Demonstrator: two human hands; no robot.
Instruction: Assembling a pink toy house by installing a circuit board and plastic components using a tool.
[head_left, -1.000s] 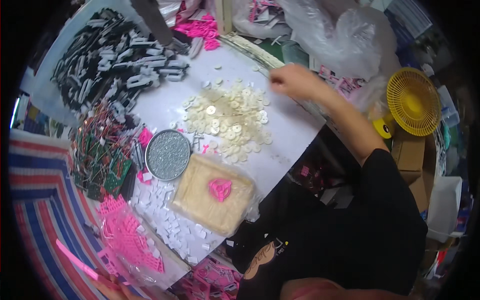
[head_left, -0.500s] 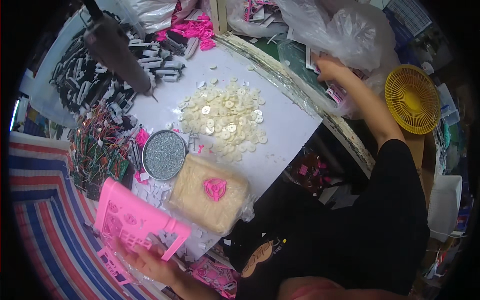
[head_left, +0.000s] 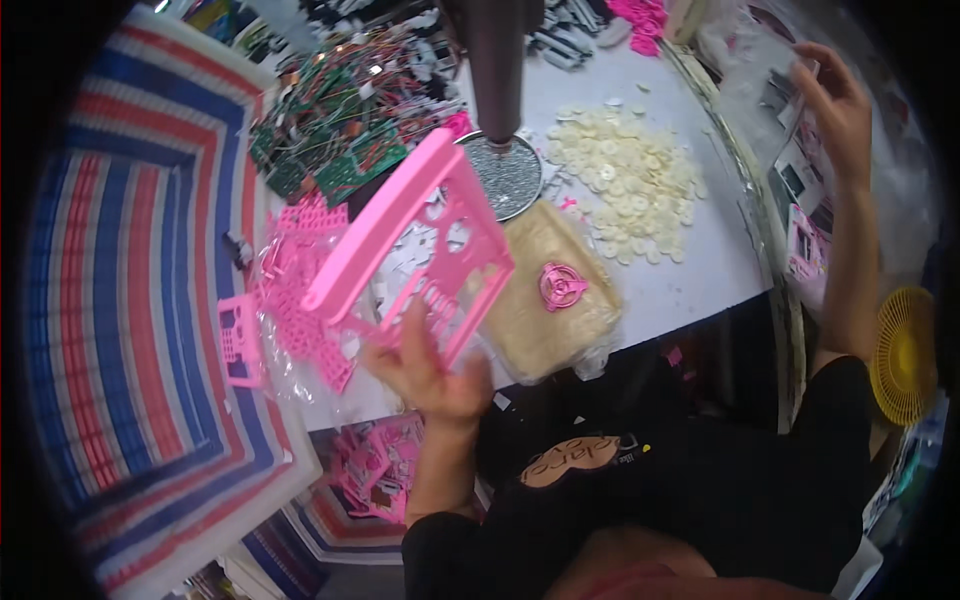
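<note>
My left hand (head_left: 435, 380) grips the lower edge of a pink plastic frame-shaped housing (head_left: 385, 225), which is tilted above the table's near left part. Through its cutouts, white scraps show. My right hand (head_left: 840, 110) is raised at the far right, over clear plastic bags and printed flat pieces (head_left: 800, 240). Its fingers are bent together around something thin and pale that I cannot make out. Right of the housing lies a plastic-wrapped, tan pad (head_left: 545, 340) with a pink ring-shaped part (head_left: 562, 287) on top.
A dark electric screwdriver (head_left: 490, 70) hangs over a round dish of small screws (head_left: 510, 185). Cream discs (head_left: 640, 185) are heaped to the right. Green circuit boards (head_left: 340, 150) with wires and pink mesh parts (head_left: 305, 285) lie left, beside a striped bag (head_left: 140, 250). A yellow basket (head_left: 905, 350) stands right.
The view has swung left. My left hand has raised the pink housing and turned it more upright, closer to the tan pad. My right hand has lifted off the printed pieces.
</note>
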